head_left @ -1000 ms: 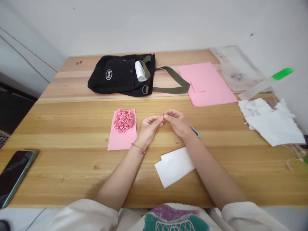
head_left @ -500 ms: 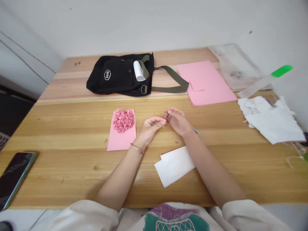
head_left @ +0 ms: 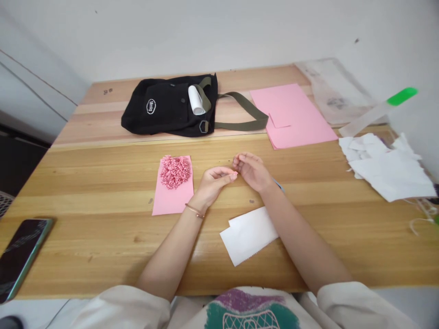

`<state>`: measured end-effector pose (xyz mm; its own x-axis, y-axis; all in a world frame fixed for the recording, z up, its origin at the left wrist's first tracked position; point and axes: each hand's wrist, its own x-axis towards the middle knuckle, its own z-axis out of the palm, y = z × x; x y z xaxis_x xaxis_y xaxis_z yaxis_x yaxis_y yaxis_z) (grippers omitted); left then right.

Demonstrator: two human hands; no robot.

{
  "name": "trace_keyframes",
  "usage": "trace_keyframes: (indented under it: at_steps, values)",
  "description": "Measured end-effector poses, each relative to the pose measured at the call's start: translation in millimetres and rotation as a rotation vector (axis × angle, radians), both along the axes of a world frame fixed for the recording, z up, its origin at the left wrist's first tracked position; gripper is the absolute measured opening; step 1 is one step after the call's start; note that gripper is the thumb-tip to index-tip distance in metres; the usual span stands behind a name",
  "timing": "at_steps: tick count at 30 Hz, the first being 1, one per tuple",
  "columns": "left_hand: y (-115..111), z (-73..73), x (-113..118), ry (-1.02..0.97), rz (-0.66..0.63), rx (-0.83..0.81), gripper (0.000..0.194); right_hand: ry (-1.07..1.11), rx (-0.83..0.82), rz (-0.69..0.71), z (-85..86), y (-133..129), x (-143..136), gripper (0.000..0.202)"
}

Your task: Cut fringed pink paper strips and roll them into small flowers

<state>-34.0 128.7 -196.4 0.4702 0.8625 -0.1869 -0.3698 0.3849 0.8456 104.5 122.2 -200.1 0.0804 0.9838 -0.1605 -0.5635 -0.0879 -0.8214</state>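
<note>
My left hand (head_left: 215,183) is closed in a pinch, with a tiny pink paper piece (head_left: 235,173) at its fingertips. Close beside it, my right hand (head_left: 253,170) has its fingers bent together; what they hold, if anything, is too small to make out. A heap of small curled pink paper pieces (head_left: 175,171) lies on a pink paper rectangle (head_left: 171,201) left of my hands. White folded paper (head_left: 250,235) lies partly under my right forearm. A blue object (head_left: 279,185) shows only in part behind that forearm.
Behind my hands lie a black bag (head_left: 164,107) with a white roll (head_left: 195,100) on it and pink sheets (head_left: 302,119). Torn white paper (head_left: 387,169) and a green-tipped clear strip (head_left: 380,112) are at right. A phone (head_left: 24,256) lies at left.
The view has shifted very slightly. Both hands stay in nearly the same place, with only a small movement at the fingertips; the pink piece shows a little more clearly.
</note>
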Motion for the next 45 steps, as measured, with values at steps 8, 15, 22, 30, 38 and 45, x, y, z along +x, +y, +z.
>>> trace_keyframes:
  at_steps: [8,15,22,30,38,45]
  values:
    - [-0.4,1.6,-1.2,-0.006,-0.029,0.008,0.023,0.036,-0.019,-0.002,-0.9,1.3,0.8,0.010]
    - [-0.1,3.2,-1.2,-0.029,-0.048,-0.003,0.024,0.085,0.001,0.009,-1.5,1.4,1.3,0.009]
    - [0.7,3.3,1.5,-0.098,0.033,-0.054,0.023,0.050,0.034,0.040,-1.6,-1.1,0.8,0.011]
    - [3.0,3.9,2.4,-0.178,0.114,-0.132,0.019,-0.036,0.106,0.097,-3.1,-3.7,-0.6,0.018]
    - [3.1,2.2,2.0,-0.178,0.113,-0.123,0.018,-0.118,0.134,0.109,-6.5,-4.0,-1.6,0.017]
    - [3.1,3.1,1.0,-0.156,0.083,-0.102,0.018,-0.124,0.142,0.135,-6.6,-4.6,-1.0,0.017]
